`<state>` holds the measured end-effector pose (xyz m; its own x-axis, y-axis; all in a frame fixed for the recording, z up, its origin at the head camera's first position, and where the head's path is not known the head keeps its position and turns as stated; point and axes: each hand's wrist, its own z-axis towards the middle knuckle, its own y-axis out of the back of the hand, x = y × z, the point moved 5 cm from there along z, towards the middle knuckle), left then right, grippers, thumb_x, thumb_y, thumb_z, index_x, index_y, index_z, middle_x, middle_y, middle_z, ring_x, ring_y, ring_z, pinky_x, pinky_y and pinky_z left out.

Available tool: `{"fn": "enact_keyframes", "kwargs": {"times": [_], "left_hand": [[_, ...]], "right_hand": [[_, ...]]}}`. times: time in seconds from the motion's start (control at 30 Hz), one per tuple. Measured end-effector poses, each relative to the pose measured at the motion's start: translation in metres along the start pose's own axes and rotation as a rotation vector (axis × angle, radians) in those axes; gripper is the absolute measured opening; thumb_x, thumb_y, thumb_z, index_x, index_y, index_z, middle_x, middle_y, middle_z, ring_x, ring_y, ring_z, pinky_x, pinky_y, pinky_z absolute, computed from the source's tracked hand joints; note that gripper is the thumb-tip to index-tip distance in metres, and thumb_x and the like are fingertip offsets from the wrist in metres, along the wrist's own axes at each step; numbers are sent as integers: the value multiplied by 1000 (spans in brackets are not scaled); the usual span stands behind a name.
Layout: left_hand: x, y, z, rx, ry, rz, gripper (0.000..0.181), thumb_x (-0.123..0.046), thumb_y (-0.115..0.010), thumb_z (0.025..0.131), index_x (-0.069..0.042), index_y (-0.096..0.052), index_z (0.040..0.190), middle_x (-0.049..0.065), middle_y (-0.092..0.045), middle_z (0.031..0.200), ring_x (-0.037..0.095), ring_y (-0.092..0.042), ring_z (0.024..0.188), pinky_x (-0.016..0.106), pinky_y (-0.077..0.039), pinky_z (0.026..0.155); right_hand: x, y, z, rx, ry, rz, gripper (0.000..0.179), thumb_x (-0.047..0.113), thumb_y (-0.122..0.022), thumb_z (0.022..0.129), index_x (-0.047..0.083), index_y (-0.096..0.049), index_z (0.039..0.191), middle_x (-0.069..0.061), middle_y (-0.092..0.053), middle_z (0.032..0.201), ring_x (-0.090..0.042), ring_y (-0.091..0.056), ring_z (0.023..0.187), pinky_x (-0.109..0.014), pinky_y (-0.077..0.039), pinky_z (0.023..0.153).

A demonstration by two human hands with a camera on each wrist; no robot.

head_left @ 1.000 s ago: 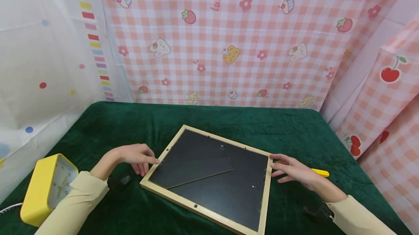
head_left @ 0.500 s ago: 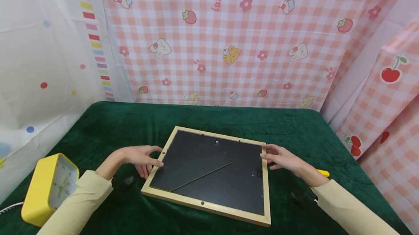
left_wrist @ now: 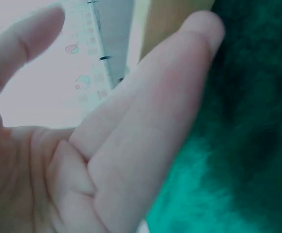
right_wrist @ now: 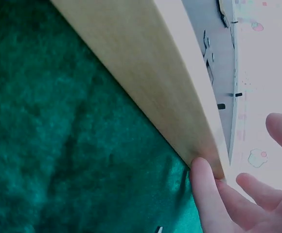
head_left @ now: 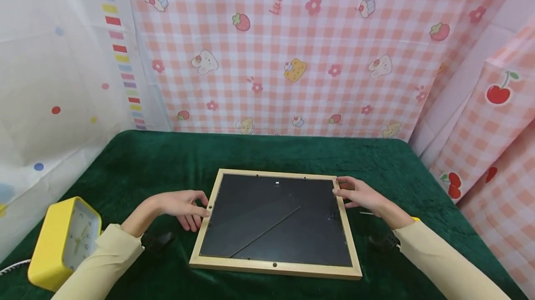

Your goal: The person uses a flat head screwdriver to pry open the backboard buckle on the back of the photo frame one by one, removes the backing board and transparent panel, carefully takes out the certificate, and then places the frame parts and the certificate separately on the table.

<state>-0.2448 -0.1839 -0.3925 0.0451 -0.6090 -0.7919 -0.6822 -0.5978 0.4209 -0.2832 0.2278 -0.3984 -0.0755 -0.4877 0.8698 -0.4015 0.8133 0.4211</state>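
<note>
A light wooden picture frame (head_left: 273,266) lies back-up on the dark green cloth, its black backing board (head_left: 259,211) facing me. Across that board runs a slanting edge, apparently of a stand leg lying flat. My left hand (head_left: 179,206) is at the frame's left side; in the left wrist view its fingers (left_wrist: 150,111) extend straight along the frame's side, the thumb apart. My right hand (head_left: 363,197) is at the far right corner. In the right wrist view, fingertips (right_wrist: 202,170) touch the frame's outer side near that corner, with the thumb held away.
A yellow clock (head_left: 50,244) with a cord stands at the left, beside my left forearm. Behind my right forearm shows part of a yellow item (head_left: 415,219), with a thin metal piece (head_left: 367,213) nearby. Checked pink cloth (head_left: 267,95) hangs behind the table.
The picture frame has turned anticlockwise, so its long sides now run nearly level. My right hand has moved away from me and slightly left with the corner; my left hand has shifted slightly right.
</note>
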Motion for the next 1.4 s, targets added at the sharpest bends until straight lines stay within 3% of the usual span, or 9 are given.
{"fn": "enact_keyframes", "kwargs": {"times": [0.2,0.5,0.77,1.1,1.3,1.4], "left_hand": [[1,-1,6,5,-35,-48,76,-28,-56,87,0,-7,137,15,-63,76,28,-62,66,37,-51,60],[-6,-7,10,23,-39,-45,79,-26,-57,86,3,-4,137,14,-64,77,27,-63,68,36,-51,62],[-10,-13,12,60,-61,-67,80,-25,-57,86,4,-3,138,15,-64,78,28,-63,69,37,-50,62],[-4,-1,22,-45,-109,-30,65,-21,-60,85,1,-21,131,12,-61,83,27,-62,72,37,-50,61],[-1,9,39,-113,-124,-12,67,-19,-58,86,-1,-16,135,12,-59,81,27,-62,69,37,-50,61],[-5,14,46,-157,-119,19,68,-19,-57,87,0,-14,137,11,-58,80,26,-62,67,36,-50,60]], "right_hand": [[-2,2,2,-18,4,5,65,27,-54,89,-3,-20,136,-29,-25,133,-38,-40,113,-40,-45,78],[-6,8,3,-67,5,-47,64,28,-53,89,-2,-23,136,-26,-25,134,-38,-36,115,-42,-44,79],[-11,14,-3,-60,31,-50,66,32,-54,88,-4,-24,134,-27,-26,133,-39,-36,115,-41,-45,78],[-12,15,-4,-60,45,-82,65,31,-55,87,-4,-26,134,-26,-28,133,-38,-37,114,-40,-46,77],[-11,13,-6,-63,66,-125,65,33,-56,87,-3,-29,133,-24,-30,133,-36,-40,113,-41,-45,77],[-8,12,-8,-76,96,-199,63,33,-55,87,-3,-32,132,-24,-34,131,-36,-41,111,-43,-44,79]]}}
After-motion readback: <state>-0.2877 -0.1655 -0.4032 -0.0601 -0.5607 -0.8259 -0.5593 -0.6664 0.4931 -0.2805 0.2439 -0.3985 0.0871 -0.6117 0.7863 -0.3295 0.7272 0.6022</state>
